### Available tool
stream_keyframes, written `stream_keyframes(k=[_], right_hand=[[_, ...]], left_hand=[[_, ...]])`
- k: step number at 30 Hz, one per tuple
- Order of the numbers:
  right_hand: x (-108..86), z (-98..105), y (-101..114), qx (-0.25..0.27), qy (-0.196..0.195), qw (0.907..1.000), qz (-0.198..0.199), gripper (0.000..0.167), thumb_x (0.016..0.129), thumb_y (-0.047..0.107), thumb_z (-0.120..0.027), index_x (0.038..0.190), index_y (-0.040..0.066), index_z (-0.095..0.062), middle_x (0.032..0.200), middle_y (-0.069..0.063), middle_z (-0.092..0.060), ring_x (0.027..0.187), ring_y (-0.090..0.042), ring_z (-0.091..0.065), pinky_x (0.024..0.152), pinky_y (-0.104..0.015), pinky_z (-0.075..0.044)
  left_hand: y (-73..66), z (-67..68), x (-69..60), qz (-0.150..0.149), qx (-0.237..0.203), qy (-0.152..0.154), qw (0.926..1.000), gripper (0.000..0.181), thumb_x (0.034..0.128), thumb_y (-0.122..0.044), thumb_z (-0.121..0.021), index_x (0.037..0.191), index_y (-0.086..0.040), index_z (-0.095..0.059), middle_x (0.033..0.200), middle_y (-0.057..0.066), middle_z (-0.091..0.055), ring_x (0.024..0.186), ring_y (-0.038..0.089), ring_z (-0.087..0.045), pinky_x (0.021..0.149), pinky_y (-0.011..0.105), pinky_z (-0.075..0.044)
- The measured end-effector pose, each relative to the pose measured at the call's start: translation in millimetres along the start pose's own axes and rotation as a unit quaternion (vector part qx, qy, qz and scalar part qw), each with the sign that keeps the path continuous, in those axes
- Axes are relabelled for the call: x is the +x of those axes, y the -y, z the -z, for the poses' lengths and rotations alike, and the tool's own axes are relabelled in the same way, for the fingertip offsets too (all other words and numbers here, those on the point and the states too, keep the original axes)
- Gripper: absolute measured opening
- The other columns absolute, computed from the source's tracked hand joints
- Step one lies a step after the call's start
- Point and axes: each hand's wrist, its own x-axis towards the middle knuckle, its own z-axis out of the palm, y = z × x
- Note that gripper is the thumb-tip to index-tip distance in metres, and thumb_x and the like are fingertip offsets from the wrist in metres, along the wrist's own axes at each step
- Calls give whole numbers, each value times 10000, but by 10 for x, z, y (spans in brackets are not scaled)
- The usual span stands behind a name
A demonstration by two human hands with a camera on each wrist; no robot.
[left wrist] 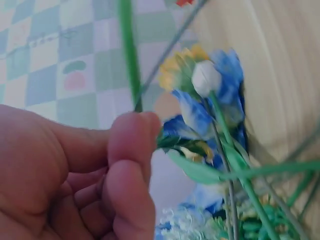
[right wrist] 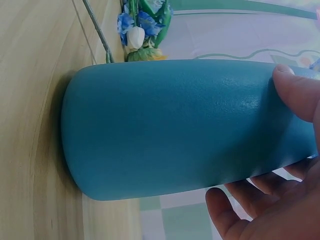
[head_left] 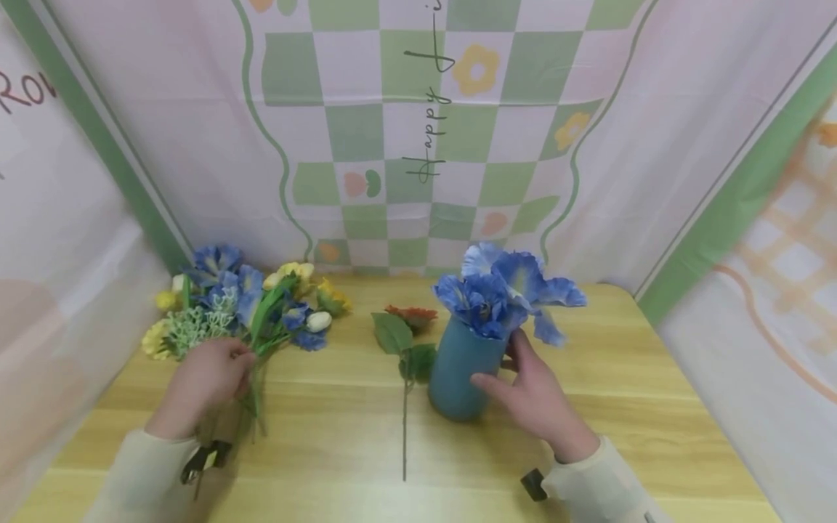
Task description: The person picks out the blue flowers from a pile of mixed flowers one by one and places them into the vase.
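My left hand [head_left: 212,374] pinches a green flower stem [left wrist: 129,55] between thumb and fingers, low over a pile of artificial flowers. The pile includes a white tulip bud [left wrist: 206,79], blue irises [head_left: 248,287] and yellow blooms [head_left: 333,296]. Which bloom tops the pinched stem cannot be told. My right hand [head_left: 539,399] holds the upper side of a blue vase [right wrist: 165,130], thumb on the near face and fingers curled behind. Large blue irises [head_left: 513,290] stand in its mouth. The vase is upright on the table.
Between pile and vase lies a red flower with green leaves [head_left: 394,334], its stem toward me. The wooden table [head_left: 340,465] meets a checkered cloth backdrop [head_left: 408,131] behind and cloth walls at both sides.
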Motion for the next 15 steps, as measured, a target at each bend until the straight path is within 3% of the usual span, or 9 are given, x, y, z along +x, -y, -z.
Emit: stream_keyframes(k=[7, 9, 13, 15], right_hand=[[19, -12, -40, -5, 0, 10000, -42, 929, 892, 390, -755, 1575, 120, -184, 1504, -199, -402, 1264, -394, -499, 954, -572, -481], [22, -15, -45, 0, -12, 10000, -7, 935, 891, 391, -756, 1576, 115, -182, 1507, -200, -398, 1265, -396, -498, 955, -572, -480], [19, -16, -41, 19, -19, 10000, 24, 932, 890, 384, -759, 1572, 108, -188, 1506, -195, -399, 1268, -387, -497, 961, -567, -478], [13, -17, -36, 33, -14, 10000, 13, 920, 892, 382, -757, 1568, 109, -196, 1501, -197, -405, 1268, -386, -498, 960, -565, -479]], left_hand=[[-63, -1, 32, 509, -686, 90, 9963, 246, 1029, -184, -516, 990, -9, -685, 693, 48, -620, 621, 223, -585, 540, 364, -472], [-44, -29, 46, 480, -511, 167, 9974, 229, 1017, -167, -516, 936, -18, -670, 684, 43, -615, 619, 223, -583, 546, 367, -474], [17, -97, 49, 151, 144, 149, 9997, 241, 995, -132, -535, 769, -71, -594, 614, 13, -574, 560, 200, -548, 537, 376, -461], [24, -98, 31, 123, 198, 55, 9997, 234, 999, -132, -534, 786, -56, -593, 621, 22, -564, 554, 199, -535, 529, 378, -453]])
